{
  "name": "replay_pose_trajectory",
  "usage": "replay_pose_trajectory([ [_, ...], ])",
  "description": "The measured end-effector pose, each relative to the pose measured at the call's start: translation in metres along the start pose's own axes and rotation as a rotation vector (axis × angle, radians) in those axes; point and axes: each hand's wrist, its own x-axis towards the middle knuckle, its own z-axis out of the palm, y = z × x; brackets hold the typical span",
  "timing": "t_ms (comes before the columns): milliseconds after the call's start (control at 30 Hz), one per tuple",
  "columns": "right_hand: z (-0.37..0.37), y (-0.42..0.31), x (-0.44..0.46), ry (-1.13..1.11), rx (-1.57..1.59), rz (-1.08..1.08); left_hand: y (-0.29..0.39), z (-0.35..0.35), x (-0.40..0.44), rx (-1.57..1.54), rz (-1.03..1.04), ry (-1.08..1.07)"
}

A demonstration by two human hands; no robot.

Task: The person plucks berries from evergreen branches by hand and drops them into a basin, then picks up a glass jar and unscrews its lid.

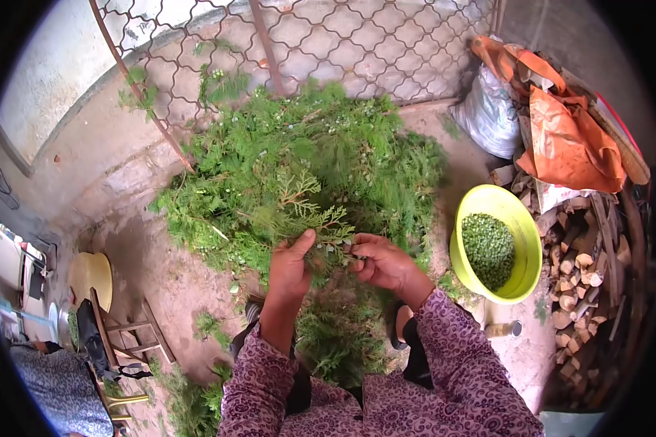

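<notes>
From where I stand, both forearms reach forward from purple-patterned sleeves (459,329), over the near edge of a heap of conifer branches (379,142). The left hand (290,268) is upright, its wrist nearly straight, thumb raised and pressed along the base of a conifer sprig (293,220), with the other fingers curled behind; it has a firm grasp on it. The right hand (386,264) comes in from the side, wrist bent inward, knuckles up, thumb and forefinger pinched at the sprig's right edge; whether a berry sits between those fingertips is too small to tell. The hands are close together but apart, the sprig bridging them and fanning up and away over the heap. Beyond the right forearm, on the floor, a yellow-green plastic basin (526,256) tilts a little, partly filled with small green berries (488,251), and split firewood (577,291) is stacked past it. Off to the left is another person in a blue-grey patterned garment (58,386), near a wooden stool (135,329)
</notes>
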Motion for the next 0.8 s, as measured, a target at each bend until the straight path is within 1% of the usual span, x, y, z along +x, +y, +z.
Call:
replay_pose_trajectory([
  [133,0.008,-0.003,-0.003,0.028,0.027,-0.009,0.000,0.001,-0.001,0.017,0.012,-0.033],
  [233,0.009,-0.002,-0.004,0.011,0.011,0.007,-0.002,0.008,-0.003,-0.012,0.038,0.022],
  [300,0.012,-0.003,-0.007,-0.022,-0.030,-0.006,-0.006,0.006,-0.005,0.040,0.066,-0.032],
  [533,0.009,-0.003,-0.006,-0.017,-0.027,-0.033,-0.010,0.010,-0.007,0.048,0.064,-0.042],
  [633,0.012,-0.004,-0.007,-0.002,-0.046,-0.038,-0.010,0.014,-0.007,0.053,0.106,-0.029],
  [700,0.013,-0.003,-0.008,0.040,-0.184,-0.050,-0.006,0.017,-0.009,0.037,0.124,-0.006],
  [733,0.012,-0.003,-0.008,0.039,-0.183,-0.050,-0.004,0.015,-0.008,0.038,0.125,-0.007],
  [800,0.008,-0.001,-0.009,-0.035,-0.301,0.060,0.005,0.008,-0.006,0.084,0.150,0.061],
])
